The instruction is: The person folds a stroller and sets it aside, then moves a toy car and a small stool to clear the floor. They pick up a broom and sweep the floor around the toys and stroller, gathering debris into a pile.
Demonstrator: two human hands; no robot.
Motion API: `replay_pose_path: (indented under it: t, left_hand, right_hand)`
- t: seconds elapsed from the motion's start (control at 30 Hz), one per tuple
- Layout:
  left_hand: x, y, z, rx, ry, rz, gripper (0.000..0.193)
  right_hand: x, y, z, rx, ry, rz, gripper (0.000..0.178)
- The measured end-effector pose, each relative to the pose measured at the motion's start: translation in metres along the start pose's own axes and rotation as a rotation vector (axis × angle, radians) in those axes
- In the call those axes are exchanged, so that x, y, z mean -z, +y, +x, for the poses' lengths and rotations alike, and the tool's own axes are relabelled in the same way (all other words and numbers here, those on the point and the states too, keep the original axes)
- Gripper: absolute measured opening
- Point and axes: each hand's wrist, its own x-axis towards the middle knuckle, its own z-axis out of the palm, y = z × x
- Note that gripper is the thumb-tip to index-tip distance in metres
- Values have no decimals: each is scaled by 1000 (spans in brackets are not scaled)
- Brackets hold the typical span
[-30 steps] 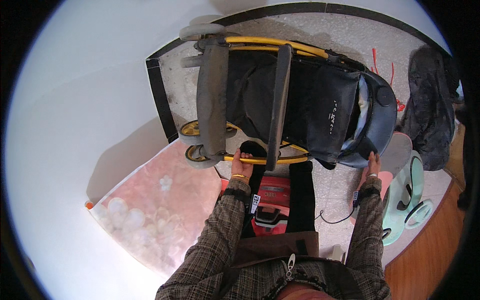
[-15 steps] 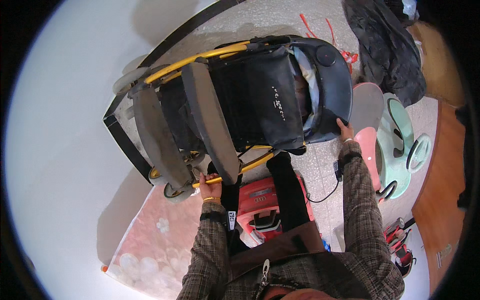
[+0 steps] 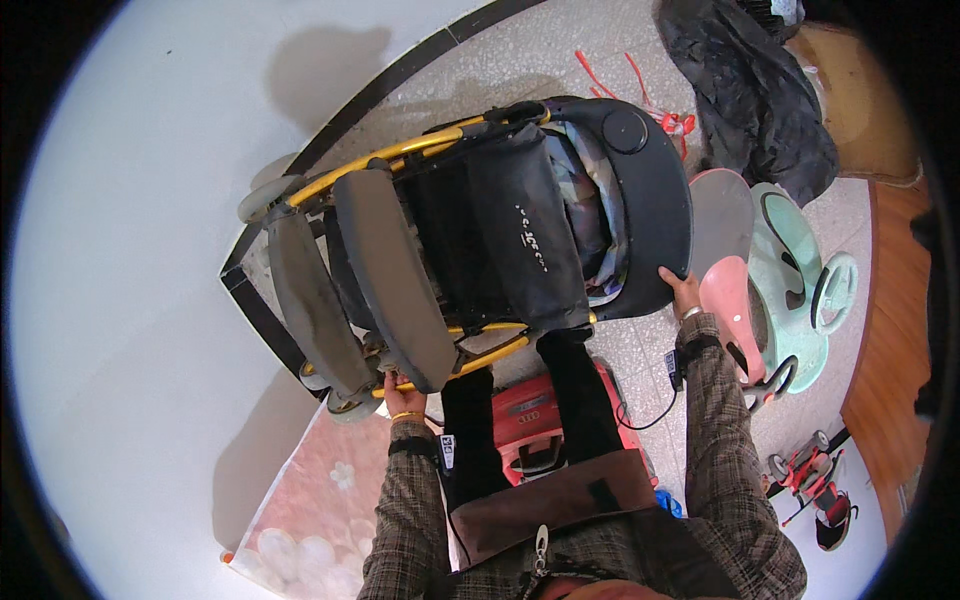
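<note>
The black fabric stroller with yellow tubular frame [image 3: 525, 235] is tilted in front of the person, above the speckled grey floor [image 3: 545, 45]; if it touches there, I cannot tell. The left hand [image 3: 404, 398] grips the yellow tube, fingertips partly hidden. The right hand [image 3: 683, 292] holds the dark curved plastic tray [image 3: 657, 195] by its corner. The black-trousered legs [image 3: 468, 425] partly cover a red plastic toy [image 3: 530, 402].

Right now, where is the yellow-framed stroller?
In the head view, the stroller lies across the upper middle, held by the left hand at its yellow frame and right hand at its dark end, left of the mint-green toy.
</note>
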Motion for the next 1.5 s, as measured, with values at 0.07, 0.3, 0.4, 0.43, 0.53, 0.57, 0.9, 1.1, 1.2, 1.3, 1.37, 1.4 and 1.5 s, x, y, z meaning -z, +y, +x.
replay_pose_path:
  t: [0.07, 0.3, 0.4, 0.43, 0.53, 0.57, 0.9, 1.1, 1.2, 1.3, 1.37, 1.4, 1.5]
  left_hand:
    - [-3, 4, 2, 15, -85, -7, 25]
    - [-9, 18, -11, -1038, -313, 1764, 38]
    - [-5, 30, -15, -1176, -27, 2427, 39]
    - [-5, 35, -13, -1158, -86, 2335, 40]
    - [2, 47, -1, -1343, -300, 2043, 42]
    - [6, 48, 7, -1326, -339, 1983, 42]
    - [13, -2, 67, -691, -600, 985, 41]
    - [-32, -19, 41, -532, -550, 700, 42]
    - [-62, -4, -3, -6, -305, 2, 48]
    - [-80, 12, -44, 79, -374, 1, 53]
    - [-81, 23, -61, 72, -341, 87, 51]
    - [-80, 27, -66, 99, -336, 105, 49]
    - [-75, 32, -73, -8, -353, 375, 48]
  right_hand:
    - [0, -14, -12, -14, 22, -88, 53]
    - [-15, -78, -67, 30, 36, 38, 46]
    - [-21, -115, -100, 220, 59, 27, 49]
    - [-22, -130, -111, 206, 88, 45, 50]
    - [-22, -179, -151, 395, 99, -57, 54]
    - [-24, -193, -171, 423, 109, -66, 55]
    - [-73, -257, -330, 586, 169, -125, 69]
    - [-77, -246, -350, 566, 86, -221, 76]
    - [-72, -242, -361, 495, -58, -268, 74]
    - [-70, -239, -371, 564, -88, -414, 69]
    - [-70, -242, -374, 575, -199, -559, 76]
    - [-71, -243, -373, 507, -186, -573, 76]
    - [-76, -247, -373, 526, -214, -520, 68]
